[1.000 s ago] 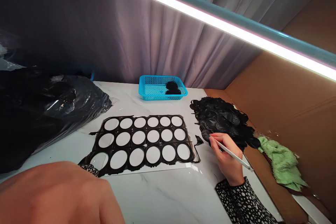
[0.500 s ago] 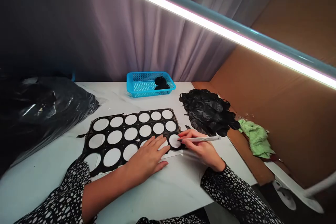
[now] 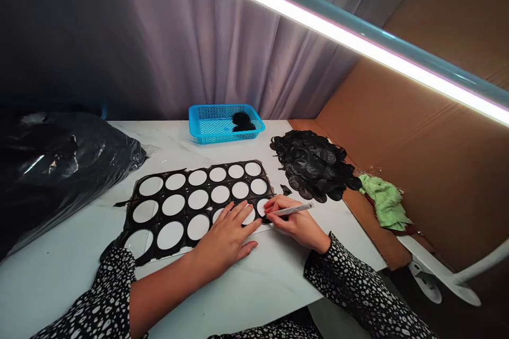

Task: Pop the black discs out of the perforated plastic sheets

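A thin black sheet (image 3: pixel 186 207) with rows of round holes lies on the white table, and white shows through the holes. My left hand (image 3: pixel 226 230) rests flat on its near right part, fingers spread, covering parts of the front row. At the sheet's near right corner, my right hand (image 3: pixel 300 226) grips a slim, pale, pen-like tool (image 3: pixel 293 209). The tool's tip is at the lower edge of the last hole in the front row. Its exact tip is too small to make out. A small black scrap (image 3: pixel 285 189) lies just beyond my right hand.
Behind the sheet stands a blue perforated basket (image 3: pixel 226 138) with some black pieces (image 3: pixel 242 122) inside. A heap of thin black discs (image 3: pixel 314 161) sits at the right. A large black plastic bag (image 3: pixel 75 169) is on the left. A green cloth (image 3: pixel 384 204) lies beyond the right edge.
My right hand has shifted slightly left, and the tool's tip has gone from the right side of the corner hole to its lower edge. The tool tilts more. My left hand stays on the sheet.
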`<state>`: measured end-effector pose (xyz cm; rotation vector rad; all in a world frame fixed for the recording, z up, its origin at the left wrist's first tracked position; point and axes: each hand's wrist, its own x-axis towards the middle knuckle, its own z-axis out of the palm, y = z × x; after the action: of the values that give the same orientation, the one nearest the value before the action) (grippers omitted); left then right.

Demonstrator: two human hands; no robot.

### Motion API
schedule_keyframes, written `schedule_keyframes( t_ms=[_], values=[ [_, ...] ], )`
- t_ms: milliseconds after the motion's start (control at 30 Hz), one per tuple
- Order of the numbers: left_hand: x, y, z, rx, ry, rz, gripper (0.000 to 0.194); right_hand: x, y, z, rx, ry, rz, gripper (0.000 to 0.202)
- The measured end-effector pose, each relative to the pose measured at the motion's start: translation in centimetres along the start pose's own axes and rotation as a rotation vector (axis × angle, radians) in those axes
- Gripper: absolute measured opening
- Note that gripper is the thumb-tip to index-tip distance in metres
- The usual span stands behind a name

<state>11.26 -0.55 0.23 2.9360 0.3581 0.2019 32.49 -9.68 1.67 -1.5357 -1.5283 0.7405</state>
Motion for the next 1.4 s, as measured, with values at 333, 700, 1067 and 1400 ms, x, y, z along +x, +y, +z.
schedule_keyframes(
  t_ms=[333, 700, 1067, 1400],
  values=[
    [0.1, -0.3, 0.2, -0.162, 0.026, -0.009, 0.043, -1.6, -0.6, 2.7, -0.778, -0.035, -0.352, 0.017],
    [0.2, -0.5, -0.9, -0.154, 0.033, -0.005, 0.053, 3.9, 3.4, -7.3, -0.421, 0.438, 0.133, 0.015],
    [2.1, -1.8, 0.9, -0.036, 0.120, -0.103, 0.053, 5.4, 1.5, -1.5, -0.030, -0.107, 0.038, 0.018],
    [2.3, -1.7, 0.2, -0.085, 0.068, -0.130, 0.056, 5.6, 1.6, -1.2, -0.040, -0.119, 0.015, 0.019]
  ],
)
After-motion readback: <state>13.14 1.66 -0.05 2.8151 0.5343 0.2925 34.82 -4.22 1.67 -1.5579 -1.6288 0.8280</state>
